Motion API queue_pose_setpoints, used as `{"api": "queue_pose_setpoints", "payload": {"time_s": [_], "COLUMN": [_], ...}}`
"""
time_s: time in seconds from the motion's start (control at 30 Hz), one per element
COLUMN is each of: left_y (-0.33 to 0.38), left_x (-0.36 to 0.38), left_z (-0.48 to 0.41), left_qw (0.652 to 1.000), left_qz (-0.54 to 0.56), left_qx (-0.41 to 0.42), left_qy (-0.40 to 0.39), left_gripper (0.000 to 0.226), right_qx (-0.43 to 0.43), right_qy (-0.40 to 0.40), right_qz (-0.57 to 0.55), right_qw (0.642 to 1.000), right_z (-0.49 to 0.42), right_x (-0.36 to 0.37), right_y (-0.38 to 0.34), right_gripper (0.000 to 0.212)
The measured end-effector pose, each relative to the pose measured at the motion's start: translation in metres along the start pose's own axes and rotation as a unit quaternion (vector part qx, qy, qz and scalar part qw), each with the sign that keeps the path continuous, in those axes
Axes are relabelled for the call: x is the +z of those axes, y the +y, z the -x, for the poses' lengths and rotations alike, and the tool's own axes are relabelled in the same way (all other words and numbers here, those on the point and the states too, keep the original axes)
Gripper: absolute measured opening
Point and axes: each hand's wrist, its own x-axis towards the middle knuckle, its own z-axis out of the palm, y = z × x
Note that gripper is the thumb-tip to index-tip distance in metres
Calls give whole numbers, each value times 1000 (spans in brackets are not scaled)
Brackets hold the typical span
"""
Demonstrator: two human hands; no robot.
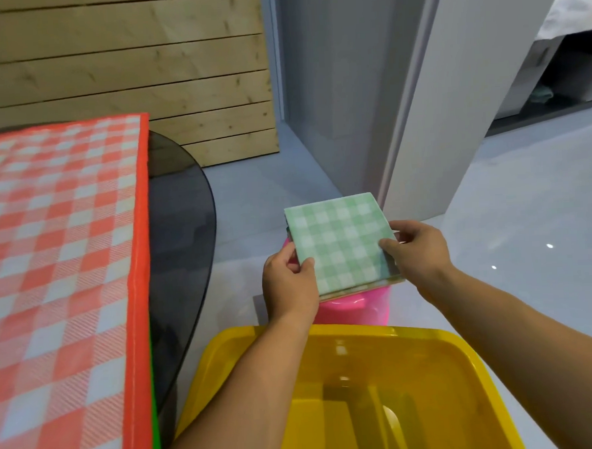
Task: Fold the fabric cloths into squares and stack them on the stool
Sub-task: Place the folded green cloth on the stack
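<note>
A folded square of green-and-white checked fabric cloth (pixel 340 241) lies on, or just above, a small stack of folded cloths (pixel 376 283) on the pink plastic stool (pixel 357 307). The left hand (pixel 289 283) pinches its near left edge, thumb on top. The right hand (pixel 416 249) pinches the right edge likewise, probably to square it with the layers below. A yellow plastic tub (pixel 465 349) stands nearer, and an orange-and-white checked cloth (pixel 58 236) covers the dark glass table (pixel 183 202) on the left.
</note>
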Motion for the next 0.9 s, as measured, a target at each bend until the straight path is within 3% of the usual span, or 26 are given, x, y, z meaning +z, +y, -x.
{"api": "queue_pose_setpoints", "payload": {"time_s": [0.33, 0.43, 0.63, 0.9], "left_y": [-10, -3, 31, 121], "left_x": [1, -4, -20, -66], "left_z": [3, 17, 66, 155], "left_qw": [999, 999, 1000, 989], "left_qz": [-36, -43, 15, 135], "left_qx": [-22, -6, -20, -51], "left_qy": [-14, 17, -19, -27], "left_gripper": [41, 44, 41, 35], "right_qx": [-28, -37, -68, -122], "right_qy": [12, 30, 42, -13], "right_qz": [71, 66, 56, 34], "right_qw": [997, 997, 995, 992], "right_z": [8, 17, 57, 152], "right_x": [-1, -7, -31, -83], "right_y": [8, 5, -22, -110], "right_gripper": [45, 40, 31, 7]}}
